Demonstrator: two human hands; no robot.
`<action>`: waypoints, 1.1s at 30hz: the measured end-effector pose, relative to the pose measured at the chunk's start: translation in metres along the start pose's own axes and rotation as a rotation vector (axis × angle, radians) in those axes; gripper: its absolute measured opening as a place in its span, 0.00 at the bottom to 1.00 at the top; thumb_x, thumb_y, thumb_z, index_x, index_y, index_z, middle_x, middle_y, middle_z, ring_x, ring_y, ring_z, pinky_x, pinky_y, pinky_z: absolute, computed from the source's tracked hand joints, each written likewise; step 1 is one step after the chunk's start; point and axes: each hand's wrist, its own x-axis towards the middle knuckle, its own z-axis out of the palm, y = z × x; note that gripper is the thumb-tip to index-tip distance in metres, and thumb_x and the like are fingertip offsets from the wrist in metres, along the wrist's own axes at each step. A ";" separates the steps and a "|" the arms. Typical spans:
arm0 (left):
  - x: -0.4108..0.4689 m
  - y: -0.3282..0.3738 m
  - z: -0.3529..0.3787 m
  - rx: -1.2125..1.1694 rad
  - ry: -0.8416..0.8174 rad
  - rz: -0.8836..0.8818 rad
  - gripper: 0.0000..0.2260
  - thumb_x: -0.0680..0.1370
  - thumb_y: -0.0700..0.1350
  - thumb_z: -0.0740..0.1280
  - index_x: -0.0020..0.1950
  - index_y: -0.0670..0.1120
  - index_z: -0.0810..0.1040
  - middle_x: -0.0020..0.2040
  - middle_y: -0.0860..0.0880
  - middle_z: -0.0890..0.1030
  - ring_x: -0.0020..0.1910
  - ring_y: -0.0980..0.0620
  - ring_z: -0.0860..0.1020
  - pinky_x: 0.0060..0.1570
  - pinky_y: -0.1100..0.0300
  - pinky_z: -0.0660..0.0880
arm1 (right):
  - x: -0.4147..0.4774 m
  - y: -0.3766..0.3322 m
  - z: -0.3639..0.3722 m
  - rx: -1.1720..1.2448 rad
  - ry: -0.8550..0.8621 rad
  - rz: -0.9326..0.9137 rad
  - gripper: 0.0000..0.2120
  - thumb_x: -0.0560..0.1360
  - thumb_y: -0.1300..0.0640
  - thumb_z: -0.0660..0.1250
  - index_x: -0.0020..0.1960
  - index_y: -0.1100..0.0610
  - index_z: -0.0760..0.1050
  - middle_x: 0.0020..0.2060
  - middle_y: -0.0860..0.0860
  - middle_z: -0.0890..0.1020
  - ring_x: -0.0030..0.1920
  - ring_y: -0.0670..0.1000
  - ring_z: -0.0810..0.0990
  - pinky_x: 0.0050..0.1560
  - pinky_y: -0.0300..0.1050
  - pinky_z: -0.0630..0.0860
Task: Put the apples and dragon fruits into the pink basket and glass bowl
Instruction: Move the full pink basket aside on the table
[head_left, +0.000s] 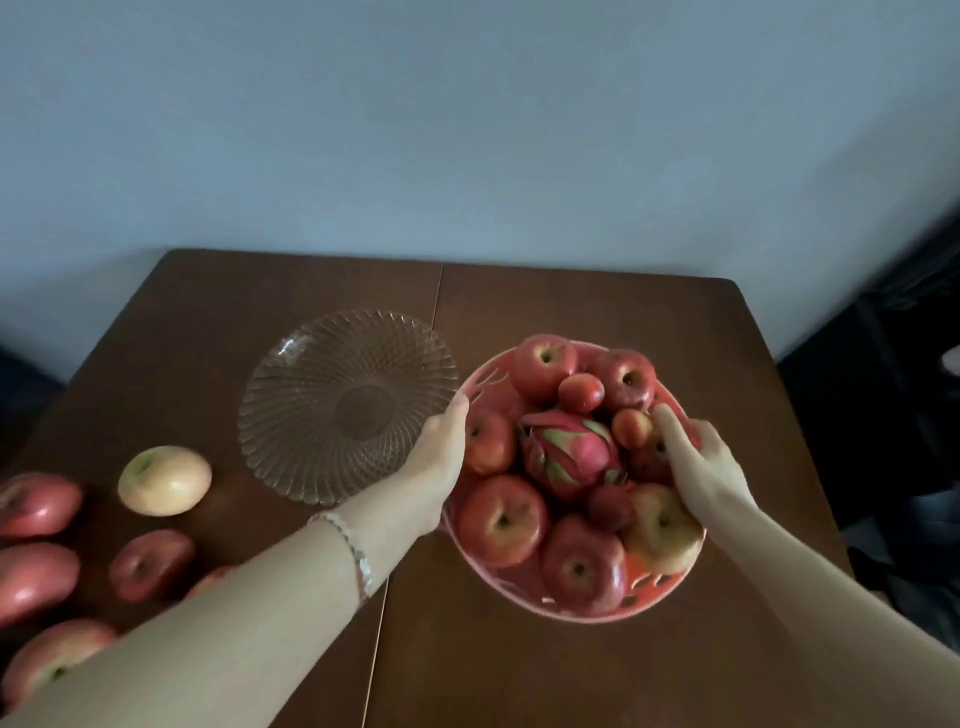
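Observation:
The pink basket (488, 382) stands right of the table's middle. It is piled with several red apples (503, 520) around one dragon fruit (571, 452). My left hand (441, 457) grips the basket's left rim. My right hand (698, 460) is curled over the right rim, its forefinger stretched beside a small apple (629, 427); its thumb is hidden. The patterned glass bowl (291, 364) sits empty just left of the basket. Loose fruit lies at the table's left: a yellow apple (164, 480) and several red apples (150, 564).
The brown wooden table (571, 301) has a seam running down its middle and stands against a pale wall. Its far and right edges are close to the basket. Dark objects stand on the floor to the right.

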 end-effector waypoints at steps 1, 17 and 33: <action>0.007 0.012 0.002 0.021 0.017 0.007 0.35 0.67 0.72 0.52 0.66 0.55 0.72 0.60 0.46 0.79 0.57 0.42 0.78 0.58 0.40 0.74 | 0.012 -0.008 -0.002 -0.010 0.006 -0.013 0.30 0.73 0.32 0.55 0.65 0.52 0.69 0.57 0.55 0.76 0.50 0.54 0.73 0.50 0.48 0.69; 0.051 0.061 0.027 -0.027 0.011 0.015 0.23 0.76 0.64 0.54 0.63 0.51 0.72 0.58 0.44 0.78 0.54 0.42 0.78 0.53 0.43 0.75 | 0.088 -0.031 -0.013 -0.007 0.013 0.015 0.31 0.74 0.35 0.56 0.67 0.56 0.68 0.61 0.57 0.76 0.57 0.58 0.75 0.56 0.51 0.72; 0.020 -0.050 -0.076 -0.646 0.264 -0.002 0.19 0.81 0.34 0.53 0.72 0.34 0.60 0.71 0.35 0.67 0.69 0.40 0.69 0.65 0.50 0.70 | -0.080 -0.039 0.049 -0.203 -0.001 -0.596 0.10 0.75 0.57 0.65 0.56 0.54 0.77 0.53 0.46 0.74 0.58 0.46 0.70 0.59 0.37 0.64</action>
